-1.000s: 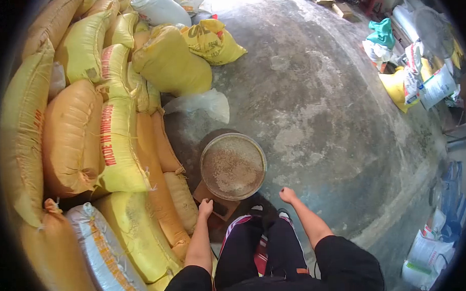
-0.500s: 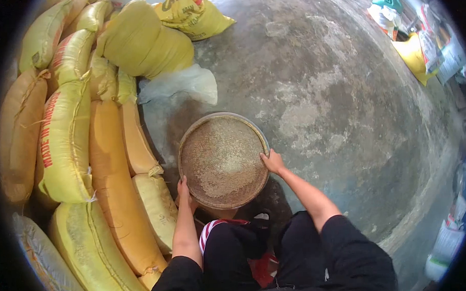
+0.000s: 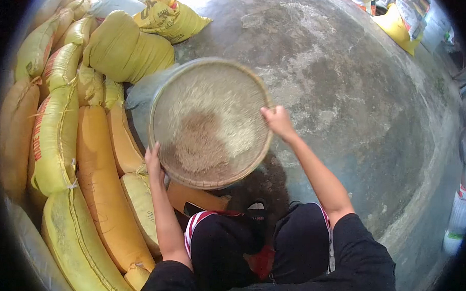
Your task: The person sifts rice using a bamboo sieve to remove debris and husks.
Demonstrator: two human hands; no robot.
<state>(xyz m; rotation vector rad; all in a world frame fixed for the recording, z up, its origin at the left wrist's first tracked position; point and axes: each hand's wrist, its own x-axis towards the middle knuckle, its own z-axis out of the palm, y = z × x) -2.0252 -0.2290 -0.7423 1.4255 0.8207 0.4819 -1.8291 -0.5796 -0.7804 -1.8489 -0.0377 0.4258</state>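
Note:
A round woven winnowing tray [image 3: 219,185] is held up in front of my knees, slightly blurred by motion. In it lie a brown patch of grain [image 3: 198,146] and paler grain [image 3: 243,132] spread to the right and upward. My left hand [image 3: 154,162] grips the rim at the lower left, with part of its fingers hidden by the tray. On the right side, my right hand [image 3: 279,121] clasps the rim, thumb on top. A translucent plastic bag [image 3: 138,95] shows partly behind the tray's upper left edge.
Long yellow sacks [image 3: 53,141] and orange sacks [image 3: 98,176] are stacked along the left. A bulging yellow-green sack [image 3: 127,49] stands beyond the tray. Stained concrete floor [image 3: 339,106] extends to the right. A yellow bag [image 3: 398,29] lies at the far right.
Both hands have lifted the tray up and away from my knees, a little leftward, and it appears larger. The grain has shifted into a brown patch and a paler area.

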